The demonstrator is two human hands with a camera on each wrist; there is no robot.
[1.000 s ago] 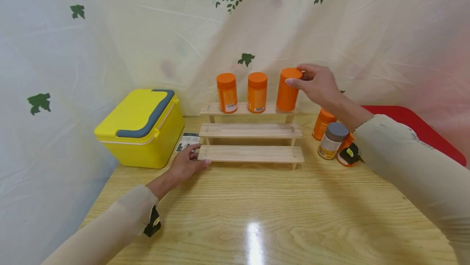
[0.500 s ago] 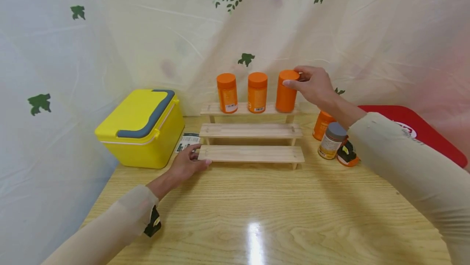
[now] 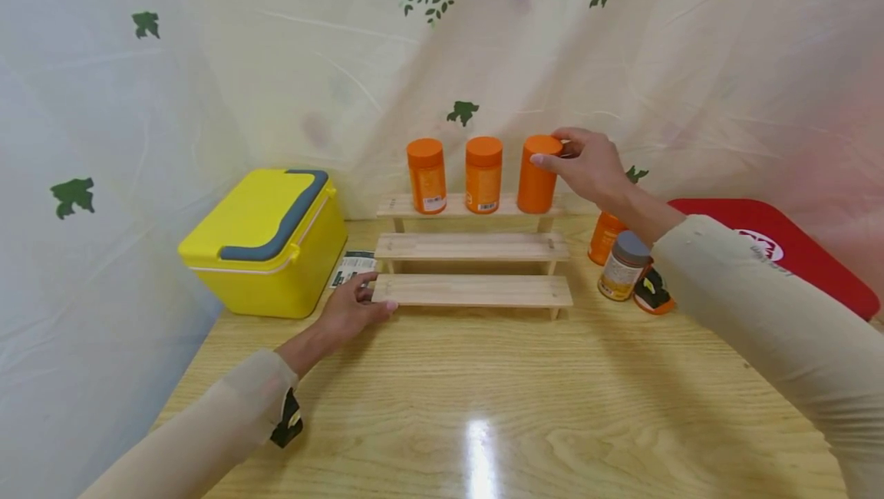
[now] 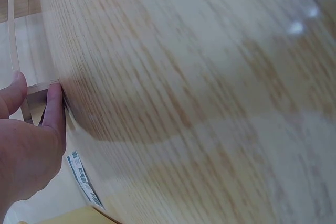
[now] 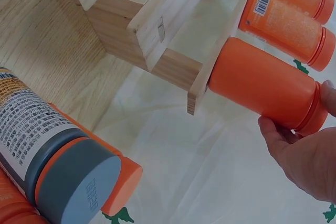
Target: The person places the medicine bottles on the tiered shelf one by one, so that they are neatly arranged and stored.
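My right hand (image 3: 590,165) grips an orange bottle (image 3: 537,188) by its cap between thumb and fingers. This bottle stands upright at the right end of the top step of a three-step wooden rack (image 3: 473,290); its base meets the board in the right wrist view. Two more orange bottles, one at the left (image 3: 427,180) and one in the middle (image 3: 483,180), share that step. Down at the lowest step, my left hand (image 3: 348,311) pinches the rack's left end. The left wrist view shows its thumb and a finger (image 4: 54,111) at the wooden end piece.
Right of the rack stand a grey-capped bottle (image 3: 624,269) and orange bottles (image 5: 126,184), partly hidden by my right arm. A red object with a white logo (image 3: 822,261) lies beyond. On the left are a yellow box with a grey handle (image 3: 276,269) and a printed paper (image 3: 355,262).
The orange bottle in my right hand has shifted slightly left and down onto the top step. My left hand has stayed at the rack's end.
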